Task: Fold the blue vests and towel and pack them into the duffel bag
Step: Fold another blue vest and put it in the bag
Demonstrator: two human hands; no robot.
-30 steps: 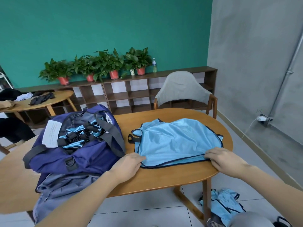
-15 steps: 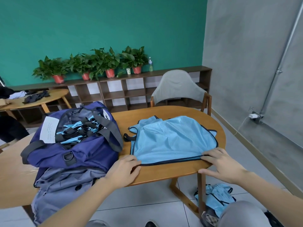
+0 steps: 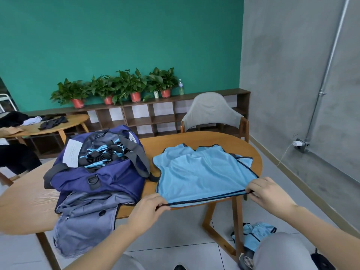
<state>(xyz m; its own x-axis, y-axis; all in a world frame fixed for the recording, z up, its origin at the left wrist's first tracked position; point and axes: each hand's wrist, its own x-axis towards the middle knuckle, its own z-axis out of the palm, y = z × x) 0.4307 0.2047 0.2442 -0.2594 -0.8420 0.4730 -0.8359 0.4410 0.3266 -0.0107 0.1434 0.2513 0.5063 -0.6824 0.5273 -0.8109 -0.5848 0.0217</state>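
The blue vest point(image 3: 202, 172) lies flat on the wooden table point(image 3: 29, 207), its near hem pinched by the left hand point(image 3: 147, 210) at 7 o'clock and the right hand point(image 3: 269, 193) at 4 o'clock. The duffel bag point(image 3: 97, 172) sits at its 9 o'clock; a teal wall point(image 3: 116, 36) stands behind.

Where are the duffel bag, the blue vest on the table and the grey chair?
duffel bag point(image 3: 109, 178): head view, on its navy front side panel.
blue vest point(image 3: 202, 172): head view, mid-fabric, spread on the table.
grey chair point(image 3: 211, 110): head view, on its backrest.
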